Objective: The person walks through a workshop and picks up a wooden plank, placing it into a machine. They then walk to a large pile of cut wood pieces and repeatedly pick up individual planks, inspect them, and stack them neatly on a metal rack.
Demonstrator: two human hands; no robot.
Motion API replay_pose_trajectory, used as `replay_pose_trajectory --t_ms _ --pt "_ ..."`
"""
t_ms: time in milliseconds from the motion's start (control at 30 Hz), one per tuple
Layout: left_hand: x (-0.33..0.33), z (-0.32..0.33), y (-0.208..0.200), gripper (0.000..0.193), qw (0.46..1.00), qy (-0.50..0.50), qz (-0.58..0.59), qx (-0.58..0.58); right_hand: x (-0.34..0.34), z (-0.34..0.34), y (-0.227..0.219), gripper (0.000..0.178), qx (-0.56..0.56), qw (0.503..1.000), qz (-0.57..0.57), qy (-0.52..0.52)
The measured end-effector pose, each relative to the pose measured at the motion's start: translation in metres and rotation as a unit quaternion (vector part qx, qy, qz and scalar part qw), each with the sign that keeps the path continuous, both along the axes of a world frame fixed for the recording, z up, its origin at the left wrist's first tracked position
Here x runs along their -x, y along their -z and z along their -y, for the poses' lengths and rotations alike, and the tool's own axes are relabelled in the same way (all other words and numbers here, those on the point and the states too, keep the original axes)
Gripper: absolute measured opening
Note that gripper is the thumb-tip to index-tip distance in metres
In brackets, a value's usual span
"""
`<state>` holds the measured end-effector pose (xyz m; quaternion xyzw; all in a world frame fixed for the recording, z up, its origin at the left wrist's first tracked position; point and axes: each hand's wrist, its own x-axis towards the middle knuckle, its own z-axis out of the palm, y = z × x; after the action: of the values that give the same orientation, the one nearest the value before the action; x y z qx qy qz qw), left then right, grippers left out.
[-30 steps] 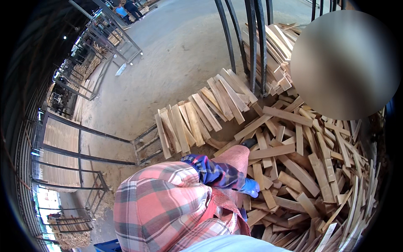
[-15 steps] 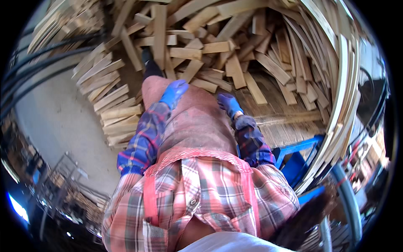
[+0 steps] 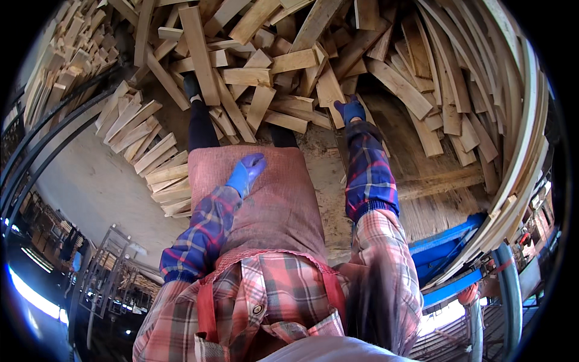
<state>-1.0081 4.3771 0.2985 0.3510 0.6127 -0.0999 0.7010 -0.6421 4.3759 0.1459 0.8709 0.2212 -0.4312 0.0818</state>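
Note:
I look down over a plaid shirt and a reddish apron (image 3: pixel 283 205). My left hand (image 3: pixel 246 172), in a blue glove, lies flat on the apron at thigh height and holds nothing. My right hand (image 3: pixel 350 110), also in a blue glove, is stretched forward to the near edge of a big heap of short wooden offcuts (image 3: pixel 265 66). It touches the pieces there, next to a pale offcut (image 3: pixel 329 90). Its fingers look curled, but any grip is hidden. My dark boot (image 3: pixel 192 87) stands among the pieces.
A neat row of short boards (image 3: pixel 151 160) lies at the left on the concrete floor (image 3: pixel 90 187). Black curved bars (image 3: pixel 54 130) run past at the far left. A rough wooden platform (image 3: pixel 416 199) and a blue metal frame (image 3: pixel 443 253) are at the right. Long thin slats (image 3: pixel 512 120) curve along the right rim.
The view swung from the floor onto the heap. My right hand moved off the apron forward to the offcuts; my left hand slid lower on the apron.

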Motion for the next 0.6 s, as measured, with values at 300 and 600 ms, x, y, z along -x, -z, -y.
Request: replay_pose_trajectory --t_ms 300,600 --pt "-0.014 0.010 0.004 0.049 0.995 0.082 0.008 -0.051 -0.039 -0.017 -0.027 0.055 -0.054 0.971 -0.082 -0.220" --pt "-0.098 -0.029 -0.067 0.056 0.968 -0.135 0.148 0.152 -0.045 -0.019 -0.247 0.048 -0.019 0.975 -0.189 -0.116"
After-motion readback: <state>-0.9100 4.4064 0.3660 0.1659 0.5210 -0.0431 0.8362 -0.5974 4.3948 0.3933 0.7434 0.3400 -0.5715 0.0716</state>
